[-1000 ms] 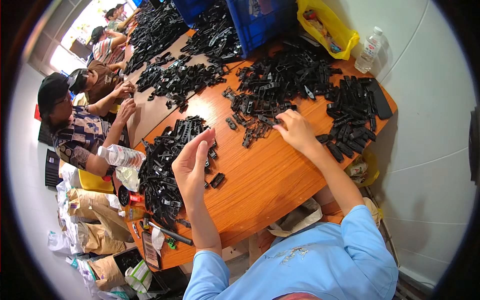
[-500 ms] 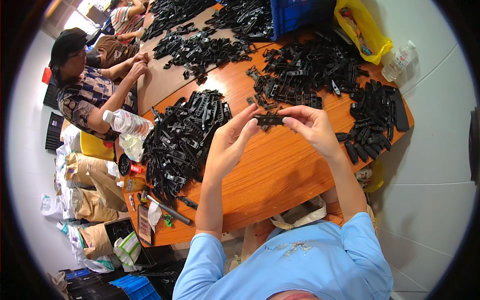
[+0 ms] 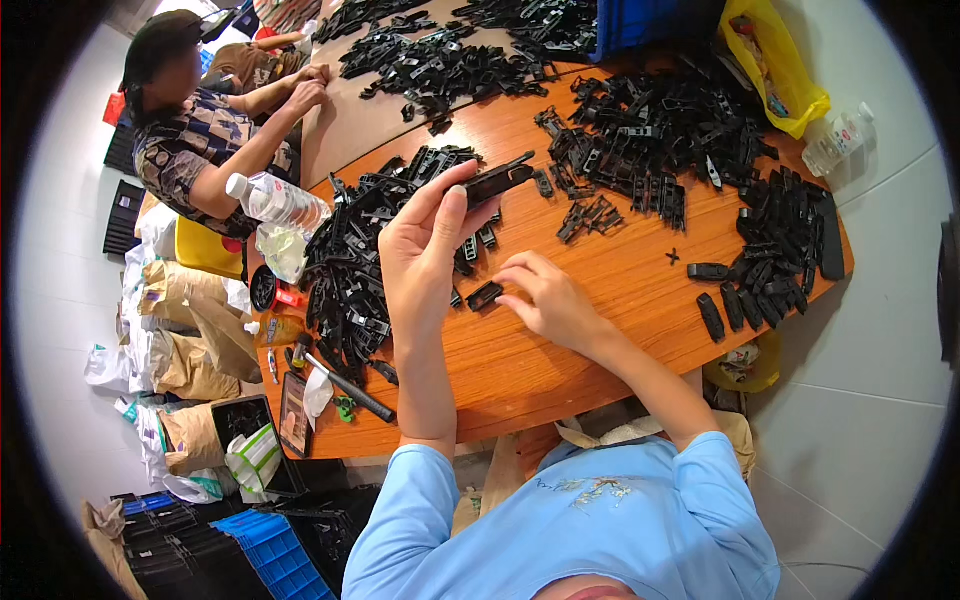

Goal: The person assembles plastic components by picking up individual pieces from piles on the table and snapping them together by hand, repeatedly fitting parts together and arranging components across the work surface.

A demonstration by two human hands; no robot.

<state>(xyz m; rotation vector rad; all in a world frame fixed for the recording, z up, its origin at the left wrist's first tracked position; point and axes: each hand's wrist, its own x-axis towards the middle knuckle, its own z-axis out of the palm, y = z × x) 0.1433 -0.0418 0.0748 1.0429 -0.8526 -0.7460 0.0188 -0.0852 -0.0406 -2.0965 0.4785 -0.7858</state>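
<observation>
Raised over the table, my left hand [image 3: 432, 232] is closed on a long black plastic part [image 3: 500, 182], gripped between thumb and fingers with one narrow end sticking out to the right. Lower and to the right, my right hand [image 3: 548, 305] has thumb and forefinger about the end of a smaller black plastic piece [image 3: 485, 296] at the tabletop. A large heap of black plastic parts [image 3: 350, 265] lies just left of and behind my left hand. Several loose frame-like pieces [image 3: 592, 218] lie beyond my right hand.
More black parts [image 3: 665, 130] are piled at the back, beside a blue crate [image 3: 650, 30] and a yellow bag [image 3: 775, 70]. Finished-looking black pieces [image 3: 770, 250] sit at right. Plastic bottles [image 3: 285, 205], a phone [image 3: 295, 415] and a black rod [image 3: 355, 390] are at left. A co-worker [image 3: 205, 150] sits across.
My hands have separated. The left hand has risen and now holds the long part alone; the right has dropped toward the table to the smaller piece. The view has shifted slightly.
</observation>
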